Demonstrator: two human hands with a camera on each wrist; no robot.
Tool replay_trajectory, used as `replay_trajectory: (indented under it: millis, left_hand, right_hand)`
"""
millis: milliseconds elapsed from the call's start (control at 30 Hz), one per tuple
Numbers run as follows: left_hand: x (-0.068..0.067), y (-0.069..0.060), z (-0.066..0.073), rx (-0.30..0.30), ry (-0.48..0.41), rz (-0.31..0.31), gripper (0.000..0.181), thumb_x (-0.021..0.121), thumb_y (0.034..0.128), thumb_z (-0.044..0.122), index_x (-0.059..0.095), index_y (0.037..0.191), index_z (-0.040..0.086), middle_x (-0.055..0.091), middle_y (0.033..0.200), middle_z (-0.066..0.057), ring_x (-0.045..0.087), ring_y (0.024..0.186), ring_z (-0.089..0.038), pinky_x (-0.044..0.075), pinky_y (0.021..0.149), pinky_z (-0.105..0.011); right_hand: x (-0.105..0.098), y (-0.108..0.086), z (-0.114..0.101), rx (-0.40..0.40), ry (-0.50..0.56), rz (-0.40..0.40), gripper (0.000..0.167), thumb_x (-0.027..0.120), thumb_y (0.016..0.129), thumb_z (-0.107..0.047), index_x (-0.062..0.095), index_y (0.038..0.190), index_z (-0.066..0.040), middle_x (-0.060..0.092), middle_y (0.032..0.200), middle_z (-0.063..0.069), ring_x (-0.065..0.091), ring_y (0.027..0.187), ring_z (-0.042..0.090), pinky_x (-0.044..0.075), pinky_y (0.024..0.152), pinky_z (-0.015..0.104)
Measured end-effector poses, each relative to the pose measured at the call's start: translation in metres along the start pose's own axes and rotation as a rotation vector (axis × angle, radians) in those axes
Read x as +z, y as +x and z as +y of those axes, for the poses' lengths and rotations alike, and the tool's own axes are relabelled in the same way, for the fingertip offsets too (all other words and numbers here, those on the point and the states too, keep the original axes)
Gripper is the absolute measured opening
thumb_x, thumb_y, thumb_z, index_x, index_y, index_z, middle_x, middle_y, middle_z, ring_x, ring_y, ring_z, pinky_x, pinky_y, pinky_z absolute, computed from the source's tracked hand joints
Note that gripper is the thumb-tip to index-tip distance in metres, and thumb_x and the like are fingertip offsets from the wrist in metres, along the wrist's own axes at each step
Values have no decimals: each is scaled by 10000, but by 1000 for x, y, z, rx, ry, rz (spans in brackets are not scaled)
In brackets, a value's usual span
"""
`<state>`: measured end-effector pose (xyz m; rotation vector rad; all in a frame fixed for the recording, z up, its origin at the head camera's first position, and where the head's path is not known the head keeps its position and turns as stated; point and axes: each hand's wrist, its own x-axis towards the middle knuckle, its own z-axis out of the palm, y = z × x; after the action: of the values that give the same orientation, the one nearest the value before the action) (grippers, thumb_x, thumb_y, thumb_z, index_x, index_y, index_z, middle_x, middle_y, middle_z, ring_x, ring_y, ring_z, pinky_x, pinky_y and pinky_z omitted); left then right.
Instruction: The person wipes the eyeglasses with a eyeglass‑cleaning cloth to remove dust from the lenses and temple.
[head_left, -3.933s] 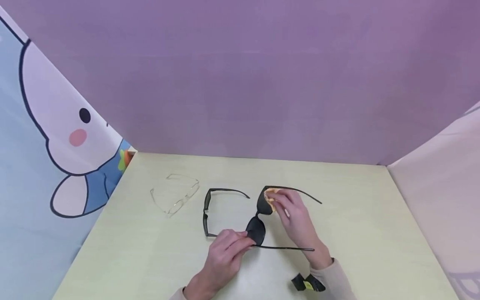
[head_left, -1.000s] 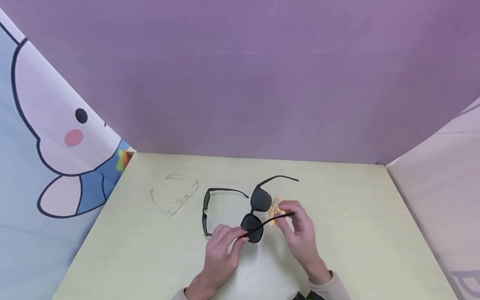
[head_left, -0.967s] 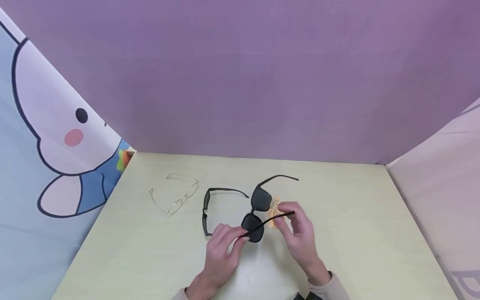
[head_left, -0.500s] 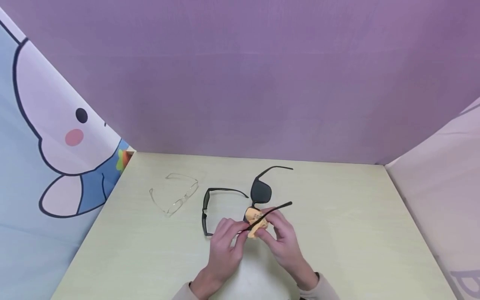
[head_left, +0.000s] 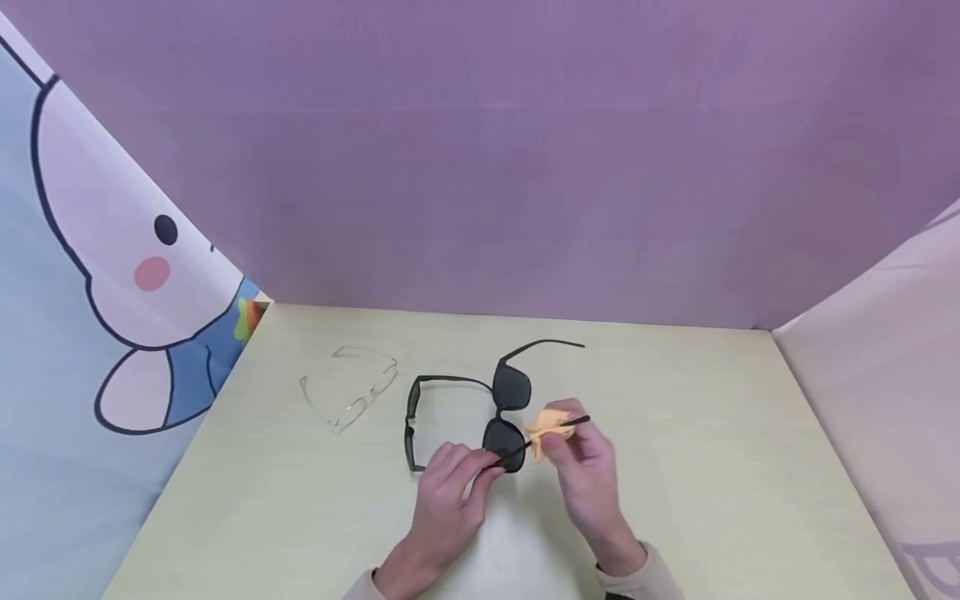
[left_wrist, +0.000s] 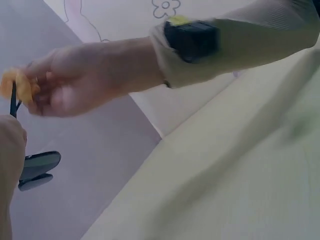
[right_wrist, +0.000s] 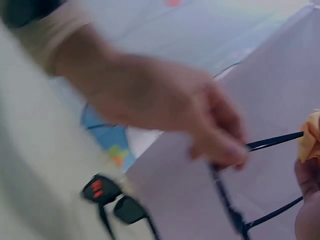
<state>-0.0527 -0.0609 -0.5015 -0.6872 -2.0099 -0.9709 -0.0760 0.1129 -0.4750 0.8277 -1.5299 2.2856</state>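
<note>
In the head view, my left hand (head_left: 450,504) pinches the black sunglasses (head_left: 512,387) at the near hinge, holding them above the table with both temples extended. My right hand (head_left: 588,483) holds an orange cloth (head_left: 549,423) folded around the near temple, close to its tip. The left wrist view shows the cloth (left_wrist: 21,86) bunched on the dark temple, with the right hand (left_wrist: 75,82) behind it. In the right wrist view, the left hand (right_wrist: 165,105) is blurred at the frame's hinge; only part of the right hand (right_wrist: 311,205) shows.
A second black pair of glasses (head_left: 412,408) lies unfolded just left of the held pair, partly behind the left hand. Farther left are thin clear-framed glasses (head_left: 367,398). A purple panel (head_left: 510,208) rises behind the pale table (head_left: 712,433).
The cloth has gone from the far lens to the near lens, and now to the near temple, with my right hand. The sunglasses have turned in my left hand, which keeps its grip.
</note>
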Motion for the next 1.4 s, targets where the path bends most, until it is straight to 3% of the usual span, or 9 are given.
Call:
replay_trajectory:
  millis: [133,233,367,500,667,833,1000,1233,1400]
  left_hand:
    - [0,-2,1,-7,-23,-3,122,689,996,191,739,973,83,656,824,24,545,718,-135,451,642,-208]
    - [-1,-3,3,-14,-38,-7,128,687,998,199,738,971,85,647,814,29,537,716,-131,442,637,-197]
    - [-1,-2,4,-14,-43,-5,146,677,1001,214,734,959,86,622,796,36,521,708,-123,424,630,-185]
    - [-1,-1,3,2,-35,-7,74,712,944,158,723,947,85,602,794,40,512,707,-116,417,633,-176]
    - [-1,0,2,8,-24,-3,114,742,833,54,722,943,73,590,787,37,504,703,-124,415,629,-187]
    - [-1,0,2,-8,-19,-6,107,742,835,46,721,938,65,590,791,33,507,707,-126,416,631,-188]
    - [-2,-1,2,-29,-26,-13,79,728,888,74,729,966,59,606,808,32,513,715,-124,414,634,-175]
    - [-2,0,2,-19,-39,-11,150,733,809,12,724,946,73,605,799,36,509,712,-126,413,637,-187]
    - [-1,-1,2,-5,-41,-9,103,734,857,47,724,956,74,600,791,37,513,709,-123,422,637,-179]
  right_hand:
    - [1,5,-6,-20,109,41,172,564,1054,-74,668,1191,-63,579,1129,-48,571,979,39,506,806,150]
    - [1,1,-5,2,72,36,178,573,1049,-66,672,1196,-52,595,1146,-48,587,992,36,514,819,153]
    - [3,-6,-1,37,-72,-69,145,612,1013,-7,657,1148,21,609,1152,-16,610,1014,75,537,868,178]
    - [3,-10,3,20,-219,-182,139,663,942,91,656,1069,34,625,1069,82,608,999,158,536,899,208]
    - [0,-8,4,-18,-417,-228,296,726,847,137,688,1067,-58,649,1051,110,617,991,160,522,882,230]
    - [-3,-7,3,-39,-565,-245,323,783,818,67,709,1081,-105,670,1074,70,629,983,156,523,881,248]
    - [-2,-9,5,-9,-536,-229,331,782,819,71,711,1095,-98,667,1076,70,622,1019,151,511,908,244]
    - [1,-10,9,-9,-507,-216,341,778,825,84,705,1105,-94,661,1072,73,617,1017,158,508,890,237]
    - [2,-9,9,-15,-463,-196,306,745,833,125,699,1063,-71,657,1047,79,617,996,145,517,881,226]
